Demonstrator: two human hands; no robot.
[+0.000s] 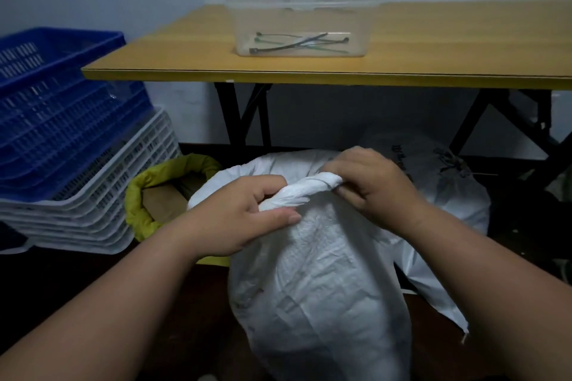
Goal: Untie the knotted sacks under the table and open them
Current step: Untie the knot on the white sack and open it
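A white woven sack stands on the dark floor in front of the table, its top twisted into a thick knotted neck. My left hand grips the left end of that twisted neck. My right hand pinches the right end of it, fingers curled over the knot. Behind, under the table on the right, a second white sack is tied shut with a dark cord. A yellow-green sack at the left stands open with its rim rolled down, showing brown contents.
A clear plastic tub with several cable ties sits on the wooden table. Stacked blue crates and white crates stand at the left. Black folding table legs rise behind the sacks.
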